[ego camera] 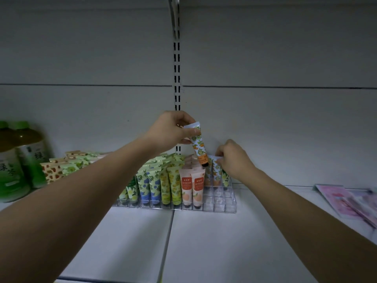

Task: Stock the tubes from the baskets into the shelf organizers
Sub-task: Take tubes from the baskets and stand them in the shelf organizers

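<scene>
Most rows of the clear organizer (223, 203) at centre frame look stocked; its right-hand slots stand empty. The left hand (173, 127) pinches an orange-print tube (199, 147), cap down, above them. The right hand (232, 158) grips a seated tube (216, 170).

The single head-worn camera looks forward and slightly down, close to the white shelf (204, 242), facing its back panel (265, 58) squarely at arm's reach.
</scene>
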A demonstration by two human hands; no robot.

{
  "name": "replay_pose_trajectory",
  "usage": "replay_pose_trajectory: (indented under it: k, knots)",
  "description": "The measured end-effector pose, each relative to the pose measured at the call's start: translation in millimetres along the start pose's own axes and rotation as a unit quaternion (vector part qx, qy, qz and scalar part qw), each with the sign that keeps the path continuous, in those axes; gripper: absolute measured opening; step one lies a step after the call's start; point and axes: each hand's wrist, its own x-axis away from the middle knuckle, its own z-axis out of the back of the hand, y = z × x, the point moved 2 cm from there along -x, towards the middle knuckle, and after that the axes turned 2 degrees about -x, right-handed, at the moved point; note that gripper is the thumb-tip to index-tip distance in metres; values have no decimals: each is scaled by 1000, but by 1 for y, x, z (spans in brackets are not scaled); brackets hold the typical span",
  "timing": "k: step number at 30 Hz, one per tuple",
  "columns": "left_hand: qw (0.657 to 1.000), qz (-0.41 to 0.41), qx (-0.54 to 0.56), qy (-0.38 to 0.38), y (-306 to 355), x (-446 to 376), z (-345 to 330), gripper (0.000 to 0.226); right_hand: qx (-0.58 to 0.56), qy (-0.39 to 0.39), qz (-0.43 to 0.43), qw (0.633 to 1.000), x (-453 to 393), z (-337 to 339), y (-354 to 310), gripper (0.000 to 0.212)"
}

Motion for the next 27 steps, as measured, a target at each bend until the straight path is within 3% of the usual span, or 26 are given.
replay_pose_trajectory:
  k: [6, 8, 10, 12, 20, 27]
  knots:
    - [1000, -22, -17, 2, 12, -4, -13, 9, -83, 117, -56, 988, 48, 10, 18, 20]
    - [999, -22, -49, -2, 10, -7, -19, 10, -65, 77, -110, 989, 73, -5, 40, 27]
    - [995, -23, -100, 6, 7, -11, -26, 13, -24, -10, -167, 986, 99, -27, 64, 40]
    - [986, -25, -166, 9, 4, -16, -34, 14, 28, -57, -175, 982, 116, -47, 79, 48]
    - [943, -5, -328, -47, -6, -31, -65, 15, 72, -15, -145, 987, 118, -57, 83, 41]
    - [928, 6, -368, -63, -13, -38, -73, 14, 69, 3, -146, 987, 117, -56, 84, 39]
